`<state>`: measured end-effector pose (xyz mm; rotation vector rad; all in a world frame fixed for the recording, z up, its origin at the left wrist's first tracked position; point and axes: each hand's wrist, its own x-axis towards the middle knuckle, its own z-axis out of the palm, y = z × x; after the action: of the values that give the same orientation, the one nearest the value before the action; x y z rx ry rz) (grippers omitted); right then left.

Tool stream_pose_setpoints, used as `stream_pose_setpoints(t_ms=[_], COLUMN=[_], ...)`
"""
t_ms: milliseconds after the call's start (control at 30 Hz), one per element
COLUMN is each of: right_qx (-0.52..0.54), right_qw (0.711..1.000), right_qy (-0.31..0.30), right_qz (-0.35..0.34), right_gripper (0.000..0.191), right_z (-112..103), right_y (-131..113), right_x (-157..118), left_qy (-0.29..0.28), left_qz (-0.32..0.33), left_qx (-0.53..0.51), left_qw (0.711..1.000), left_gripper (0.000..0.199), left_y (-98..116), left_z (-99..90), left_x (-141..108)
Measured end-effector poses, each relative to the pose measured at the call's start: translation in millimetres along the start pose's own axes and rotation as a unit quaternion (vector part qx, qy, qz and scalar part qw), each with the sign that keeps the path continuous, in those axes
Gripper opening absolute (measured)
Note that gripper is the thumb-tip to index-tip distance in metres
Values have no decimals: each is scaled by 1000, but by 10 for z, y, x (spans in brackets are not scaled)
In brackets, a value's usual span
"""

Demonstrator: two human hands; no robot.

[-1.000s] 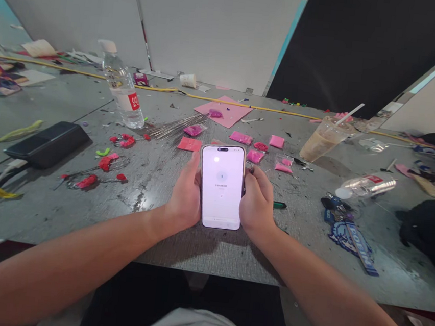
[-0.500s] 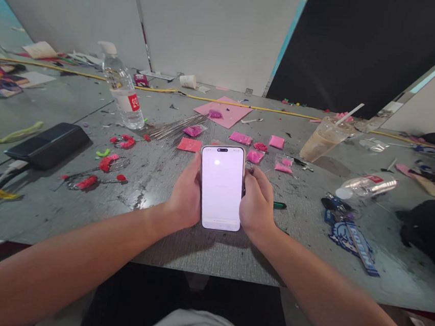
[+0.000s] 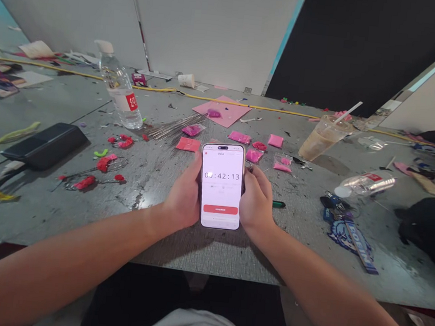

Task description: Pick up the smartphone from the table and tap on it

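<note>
I hold a smartphone (image 3: 221, 186) upright over the grey table (image 3: 178, 246), screen facing me. My left hand (image 3: 183, 195) grips its left edge and my right hand (image 3: 256, 202) grips its right edge. The lit screen shows a timer reading and a red bar below it. Just beyond the phone lie several small pink bags (image 3: 240, 137) and a pink paper sheet (image 3: 222, 110).
A water bottle (image 3: 120, 89) stands at the back left, a black power bank (image 3: 44, 144) lies left. Red clay pieces (image 3: 105, 162) and metal wires (image 3: 170, 127) lie left of centre. An iced drink cup (image 3: 322, 138), a lying bottle (image 3: 365, 183) and keys (image 3: 336, 205) sit right.
The phone screen went from a loading page to blank white, then to a timer page with a red bar. Both hands stayed in place.
</note>
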<state>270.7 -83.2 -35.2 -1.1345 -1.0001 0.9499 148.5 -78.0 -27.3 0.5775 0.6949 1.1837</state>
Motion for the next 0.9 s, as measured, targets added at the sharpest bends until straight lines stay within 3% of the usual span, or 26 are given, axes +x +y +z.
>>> stream_pose_setpoints(t_ms=[167,367,500,600,700,900], right_qx=[8,9,2,10,24,34], right_qw=[1000,1000,1000,1000,1000,999], right_qy=[2,-3,4,5,3,11], right_qz=[9,-1,-15,-8,-8,-26], right_gripper=[26,28,30,26,24,26], right_z=[-14,-24,-53,-94,-135,-159], right_y=[15,26,37,48,54,43], right_x=[8,38,118,205,286,351], left_qy=[17,25,36,23,50,55], left_qz=[-10,39,36,8,13,44], left_qx=[26,84,71,60,89,151], left_qw=[999,995,996,998,995,986], left_gripper=[58,55,50,58,58,50], left_y=[12,-7,56,231,488,1046], left_z=[-14,-89,-68,-36,-95,-535], left_x=[45,100,136,206,353,697])
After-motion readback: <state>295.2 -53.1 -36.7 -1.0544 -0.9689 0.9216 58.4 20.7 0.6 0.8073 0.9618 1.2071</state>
